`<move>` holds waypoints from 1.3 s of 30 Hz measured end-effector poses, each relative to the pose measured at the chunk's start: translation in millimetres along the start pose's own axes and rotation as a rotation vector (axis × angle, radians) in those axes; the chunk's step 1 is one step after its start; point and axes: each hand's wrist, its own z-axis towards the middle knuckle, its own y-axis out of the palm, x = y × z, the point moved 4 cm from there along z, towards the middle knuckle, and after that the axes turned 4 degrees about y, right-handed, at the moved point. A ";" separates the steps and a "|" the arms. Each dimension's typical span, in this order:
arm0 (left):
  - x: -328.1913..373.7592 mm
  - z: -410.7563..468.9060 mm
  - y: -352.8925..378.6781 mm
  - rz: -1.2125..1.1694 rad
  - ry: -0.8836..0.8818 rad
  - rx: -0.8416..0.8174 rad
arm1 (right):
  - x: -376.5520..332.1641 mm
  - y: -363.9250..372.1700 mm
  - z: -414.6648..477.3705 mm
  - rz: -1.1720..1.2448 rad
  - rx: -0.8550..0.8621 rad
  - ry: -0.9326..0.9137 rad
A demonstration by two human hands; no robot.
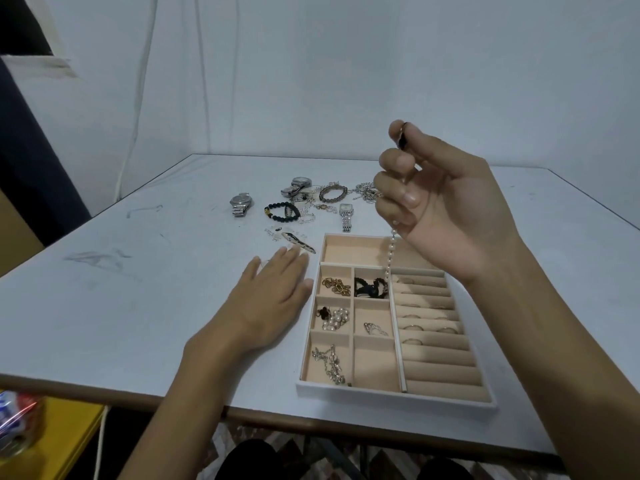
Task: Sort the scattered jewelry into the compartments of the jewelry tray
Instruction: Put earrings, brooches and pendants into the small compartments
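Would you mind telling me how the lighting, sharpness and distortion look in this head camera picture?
Head view: light is soft and bluish, with faint shadows under the left hand; wide-angle bending curves the table edges; the pearl strand hanging from the right hand and the jewelry tray read sharp, while the shiny packet at lower left is blurred.

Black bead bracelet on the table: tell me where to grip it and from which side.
Pinch the near arc of the black bead bracelet from above. It lies flat as an open ring, its near side facing bare table, while silver pieces crowd its right. The left hand is free and closest.
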 end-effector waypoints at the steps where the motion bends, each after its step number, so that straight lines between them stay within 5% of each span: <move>1: 0.7 -2.0 1.3 0.013 -0.010 0.013 | 3.2 -0.2 -1.7 -0.003 0.002 0.008; 39: 2.2 -5.6 -1.8 -0.007 -0.007 0.034 | 32.9 2.6 -32.3 -0.294 0.133 0.067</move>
